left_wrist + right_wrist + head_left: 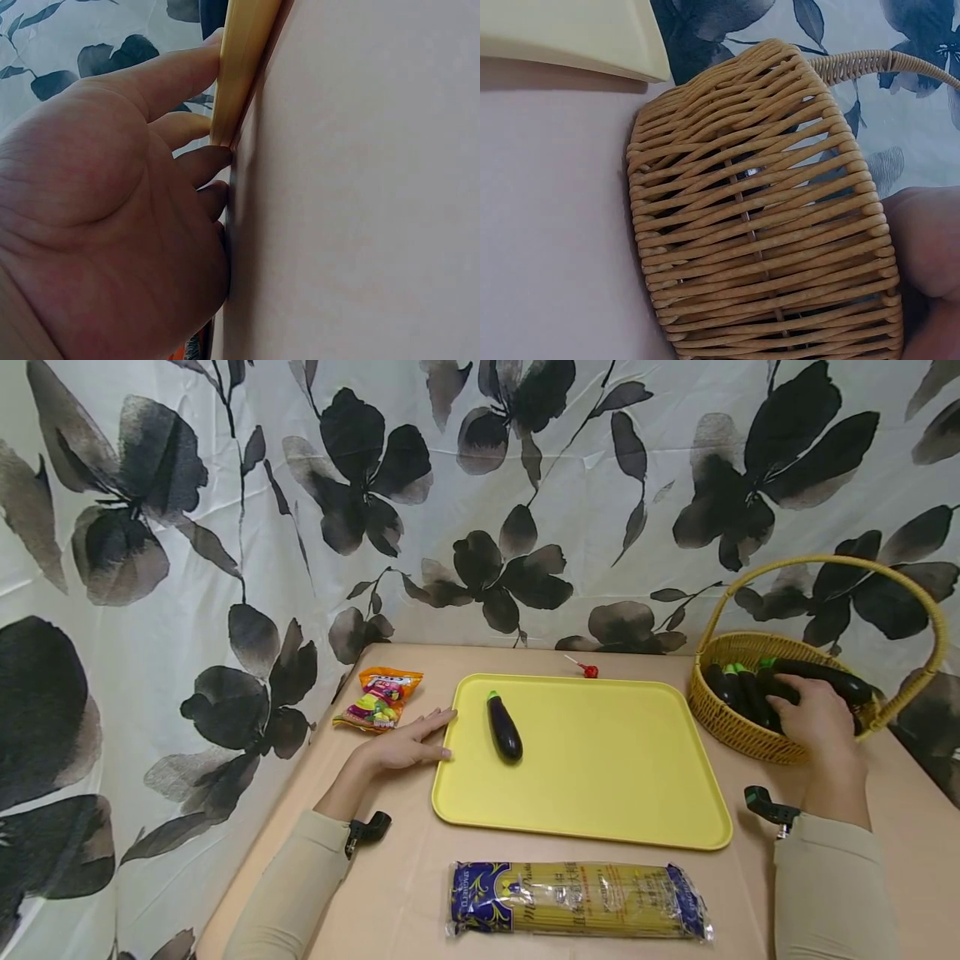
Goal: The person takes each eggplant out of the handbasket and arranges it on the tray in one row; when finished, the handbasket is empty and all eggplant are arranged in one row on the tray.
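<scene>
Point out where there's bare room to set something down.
The yellow tray is bare right of its eggplant; so is the table between left sleeve and spaghetti packet. Crowded: the basket, with eggplants and the right hand, and around the snack bag, beside the left hand.

Right hand [821, 722]: fingertips partly hidden among eggplants [832, 674], grip unclear. Near wall of basket [738, 735] hides eggplant undersides. Right wrist view crops basket, handle [885, 61] and that hand. Left wrist view cuts off left hand [97, 202] and tray [244, 60]. Small print on snack packet [378, 699] unreadable.
</scene>
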Action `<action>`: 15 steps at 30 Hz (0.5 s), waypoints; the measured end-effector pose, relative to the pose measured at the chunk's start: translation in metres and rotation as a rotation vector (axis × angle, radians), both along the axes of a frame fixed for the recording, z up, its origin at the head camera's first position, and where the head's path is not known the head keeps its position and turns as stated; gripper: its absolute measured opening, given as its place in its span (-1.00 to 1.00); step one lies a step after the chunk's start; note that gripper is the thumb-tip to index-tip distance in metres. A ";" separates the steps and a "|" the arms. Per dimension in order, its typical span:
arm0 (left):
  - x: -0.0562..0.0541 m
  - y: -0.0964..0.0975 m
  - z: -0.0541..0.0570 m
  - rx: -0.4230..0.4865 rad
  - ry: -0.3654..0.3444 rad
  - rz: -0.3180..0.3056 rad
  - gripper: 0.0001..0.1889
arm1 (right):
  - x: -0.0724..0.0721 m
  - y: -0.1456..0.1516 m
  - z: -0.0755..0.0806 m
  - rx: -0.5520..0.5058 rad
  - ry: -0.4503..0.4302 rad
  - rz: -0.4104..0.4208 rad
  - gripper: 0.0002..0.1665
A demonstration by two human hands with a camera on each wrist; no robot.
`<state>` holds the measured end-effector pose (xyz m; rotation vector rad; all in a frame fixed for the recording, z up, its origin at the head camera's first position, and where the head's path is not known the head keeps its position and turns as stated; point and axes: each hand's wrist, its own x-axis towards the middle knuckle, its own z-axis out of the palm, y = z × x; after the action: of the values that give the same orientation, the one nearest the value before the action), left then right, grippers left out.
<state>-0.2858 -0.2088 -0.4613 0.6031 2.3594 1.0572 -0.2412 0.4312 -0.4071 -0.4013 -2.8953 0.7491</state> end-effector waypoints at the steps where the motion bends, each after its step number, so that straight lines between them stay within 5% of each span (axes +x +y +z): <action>1: 0.000 0.000 0.000 -0.002 -0.002 0.000 -0.09 | 0.000 0.000 0.000 0.005 0.003 0.009 -0.31; 15: 0.001 0.000 0.001 0.000 0.002 0.004 -0.09 | 0.008 0.001 0.007 -0.052 -0.057 0.065 -0.23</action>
<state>-0.2843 -0.2084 -0.4603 0.6000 2.3633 1.0594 -0.2334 0.4319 -0.4005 -0.3412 -2.9603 0.8382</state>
